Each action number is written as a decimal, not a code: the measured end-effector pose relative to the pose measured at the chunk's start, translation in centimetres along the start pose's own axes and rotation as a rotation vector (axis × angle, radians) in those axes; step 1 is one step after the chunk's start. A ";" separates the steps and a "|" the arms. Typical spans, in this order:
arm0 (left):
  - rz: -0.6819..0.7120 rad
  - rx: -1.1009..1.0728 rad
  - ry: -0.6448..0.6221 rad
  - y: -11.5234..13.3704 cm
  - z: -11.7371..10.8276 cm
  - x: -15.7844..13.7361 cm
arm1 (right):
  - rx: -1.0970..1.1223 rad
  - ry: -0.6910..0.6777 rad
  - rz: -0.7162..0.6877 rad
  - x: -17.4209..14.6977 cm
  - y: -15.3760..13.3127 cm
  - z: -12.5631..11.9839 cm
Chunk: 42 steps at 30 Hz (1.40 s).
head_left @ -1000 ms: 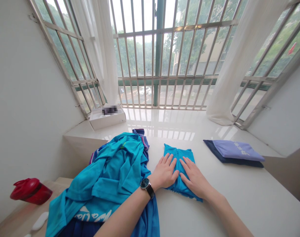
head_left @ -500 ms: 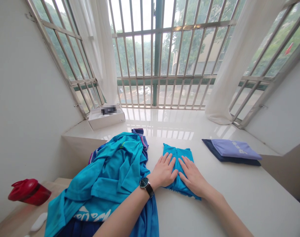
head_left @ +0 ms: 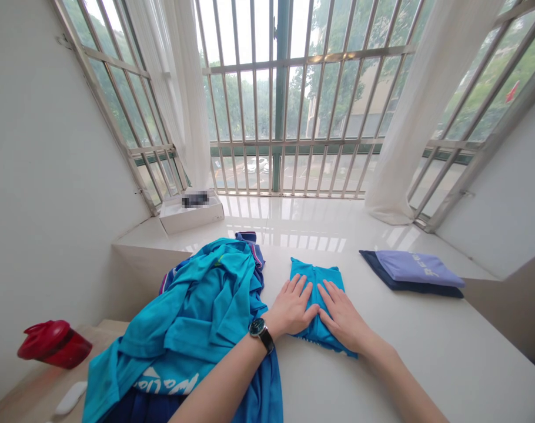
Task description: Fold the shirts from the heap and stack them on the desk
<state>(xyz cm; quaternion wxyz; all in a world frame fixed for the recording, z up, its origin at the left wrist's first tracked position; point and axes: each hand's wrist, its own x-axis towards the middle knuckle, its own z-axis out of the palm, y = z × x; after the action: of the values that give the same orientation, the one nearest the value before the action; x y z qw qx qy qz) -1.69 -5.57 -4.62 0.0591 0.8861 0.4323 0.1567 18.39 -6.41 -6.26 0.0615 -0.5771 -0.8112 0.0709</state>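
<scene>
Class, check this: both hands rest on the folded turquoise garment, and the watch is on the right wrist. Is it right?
Not quite: the watch is on the left wrist, not the right, as the head view shows. The left hand and right hand rest on the folded turquoise garment.

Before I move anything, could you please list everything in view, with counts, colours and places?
Table: 1, white, centre
Folded garment: 1, turquoise, centre
Clothes pile: 1, mostly turquoise, left
Folded clothes: 2, lilac over navy, right
Box: 1, white, far left; contents blurred
Bottle: 1, red, lower left
Small item: white, count unclear, lower left
Curtains: 2, white, either side
Bars: many, silver, ahead
Trees: several, green, outside
Car: at least 1, white, outside
Watch: 1, dark, left wrist
Hands: 2, bare, flat on folded garment
</scene>
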 end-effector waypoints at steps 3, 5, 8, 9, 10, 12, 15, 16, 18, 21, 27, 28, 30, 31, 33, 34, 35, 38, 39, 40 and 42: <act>-0.006 -0.011 -0.022 0.1 -0.4 0.0 | 0.006 -0.005 -0.005 0.0 0.0 0.0; -0.008 -0.031 -0.030 0.2 -0.5 -0.1 | 0.007 -0.005 -0.012 0.0 0.0 -0.1; -0.005 -0.046 -0.028 0.1 -0.5 0.0 | 0.005 0.003 -0.018 0.0 0.0 -0.1; -0.003 -0.045 -0.028 0.1 -0.4 0.0 | 0.004 0.007 -0.018 0.0 0.0 -0.1; -0.003 -0.044 -0.029 0.0 -0.3 0.0 | 0.004 0.010 -0.018 -0.1 0.0 -0.2; -0.001 -0.040 -0.038 -0.1 -0.2 0.0 | 0.005 0.011 -0.016 -0.1 -0.1 -0.3; -0.004 -0.036 -0.053 -0.1 -0.2 0.0 | 0.015 -0.001 -0.018 -0.3 -0.2 -0.8; -0.005 -0.035 -0.056 -0.1 -0.3 0.0 | 0.021 -0.003 -0.020 -0.3 -0.2 -0.9; -0.007 -0.037 -0.058 0.0 -0.4 -0.1 | 0.035 -0.002 -0.022 -0.4 -0.3 -1.1; -0.008 -0.047 -0.062 0.1 -0.5 -0.1 | 0.040 0.002 -0.018 -0.4 -0.3 -1.0; -0.010 -0.037 -0.043 0.1 -0.5 -0.1 | 0.056 0.024 -0.033 -0.4 -0.2 -0.7; -0.007 -0.036 -0.040 0.1 -0.6 -0.1 | 0.057 0.024 -0.035 -0.4 -0.2 -0.7; -0.004 -0.032 -0.036 0.1 -0.6 -0.2 | 0.051 0.016 -0.031 -0.4 -0.3 -0.9; -0.004 -0.028 -0.034 0.1 -0.5 -0.2 | 0.047 0.012 -0.028 -0.4 -0.3 -0.9; -0.005 -0.017 -0.033 0.1 -0.5 -0.2 | 0.045 0.010 -0.027 -0.5 -0.3 -0.9; -0.004 -0.011 -0.034 0.1 -0.4 -0.2 | 0.046 0.012 -0.029 -0.4 -0.3 -0.9; -0.003 -0.009 -0.034 0.1 -0.4 -0.2 | 0.048 0.017 -0.031 -0.4 -0.3 -0.8; 0.000 -0.011 -0.031 0.0 -0.3 -0.1 | 0.051 0.025 -0.033 -0.4 -0.2 -0.6; -0.001 -0.012 -0.030 0.0 -0.3 -0.1 | 0.050 0.025 -0.032 -0.4 -0.1 -0.6; -0.002 -0.013 -0.029 0.0 -0.3 -0.1 | 0.046 0.023 -0.031 -0.3 -0.2 -0.6; -0.006 -0.017 -0.035 0.1 -0.3 -0.2 | 0.037 0.016 -0.031 -0.3 -0.2 -0.6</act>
<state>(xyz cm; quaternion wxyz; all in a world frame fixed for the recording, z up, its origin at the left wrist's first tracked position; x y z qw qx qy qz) -1.84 -5.74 -4.34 0.0747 0.8869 0.4324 0.1445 18.42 -6.78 -5.60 0.0798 -0.5640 -0.8180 0.0801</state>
